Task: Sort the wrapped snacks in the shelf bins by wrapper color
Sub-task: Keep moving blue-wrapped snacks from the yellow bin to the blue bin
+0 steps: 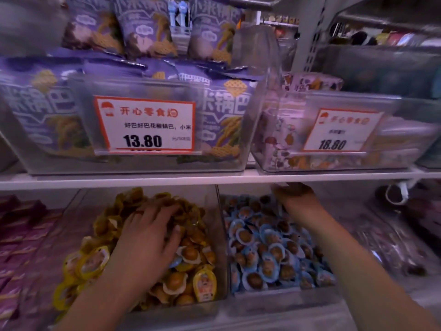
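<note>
The left hand (148,237) lies spread, fingers straight, on the yellow-wrapped snacks (95,261) in the left bin (220,235); one blue-wrapped snack (175,261) sits just beside its thumb. The right hand (294,194) reaches to the far end of the right bin (286,299) over the blue snacks (267,254); its fingers are blurred, so its grip cannot be told.
</note>
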A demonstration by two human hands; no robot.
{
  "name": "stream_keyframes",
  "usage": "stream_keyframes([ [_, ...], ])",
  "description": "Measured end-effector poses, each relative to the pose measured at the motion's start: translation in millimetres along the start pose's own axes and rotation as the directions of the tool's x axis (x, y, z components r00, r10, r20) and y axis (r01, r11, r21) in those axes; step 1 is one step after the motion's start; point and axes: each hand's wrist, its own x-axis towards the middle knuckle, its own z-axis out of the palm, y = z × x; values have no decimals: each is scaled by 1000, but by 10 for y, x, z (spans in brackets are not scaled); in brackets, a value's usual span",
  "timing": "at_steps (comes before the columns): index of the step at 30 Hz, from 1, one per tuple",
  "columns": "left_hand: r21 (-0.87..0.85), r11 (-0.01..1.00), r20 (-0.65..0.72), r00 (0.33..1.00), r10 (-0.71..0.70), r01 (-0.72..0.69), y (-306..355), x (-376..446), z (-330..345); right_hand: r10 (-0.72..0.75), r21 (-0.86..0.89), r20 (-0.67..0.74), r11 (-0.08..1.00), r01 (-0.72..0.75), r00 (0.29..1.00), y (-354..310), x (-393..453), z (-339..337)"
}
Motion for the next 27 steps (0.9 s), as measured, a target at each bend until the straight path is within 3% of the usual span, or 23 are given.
stream_keyframes([
  [2, 100, 995, 115, 993, 0, -12, -33, 35, 20, 9, -104, -77, 994, -17, 997, 213, 110, -137],
  [4, 178, 983, 248, 969, -5, -41, -93, 71, 66, -72, -177, -116, 983, 51, 991, 304, 122, -189],
  [6, 148, 986, 341, 940, 21, -76, -119, 64, 116, -173, -158, -167, 976, 147, 971, 288, 88, -159],
  [10, 38, 992, 335, 937, 103, -123, -108, 15, 66, -327, -84, -192, 945, 317, 925, 117, -103, 59],
  [13, -39, 984, 281, 943, 177, -173, -163, -64, -9, -497, -139, -147, 867, 479, 855, -68, -339, 288],
  [14, -41, 982, 270, 944, 188, -183, -176, -103, -31, -590, -186, -116, 803, 566, 799, -153, -436, 367],
  [16, -19, 981, 233, 953, 194, -195, -191, -187, -62, -731, -252, 79, 644, 723, 678, -332, -648, 552],
  [19, -30, 985, 99, 980, 170, -168, -203, -278, -110, -699, -325, 454, 447, 833, 552, -455, -884, 872],
  [22, -237, 971, -122, 992, 9, -38, -233, -309, -192, -568, -536, 610, 218, 816, 552, -468, -955, 1071],
  [24, -383, 923, -240, 960, -142, 41, -279, -333, -275, -531, -573, 604, 229, 787, 595, -488, -919, 1124],
  [27, -521, 851, -367, 885, -287, 60, -377, -393, -403, -543, -432, 549, 467, 772, 636, -544, -856, 1276],
])
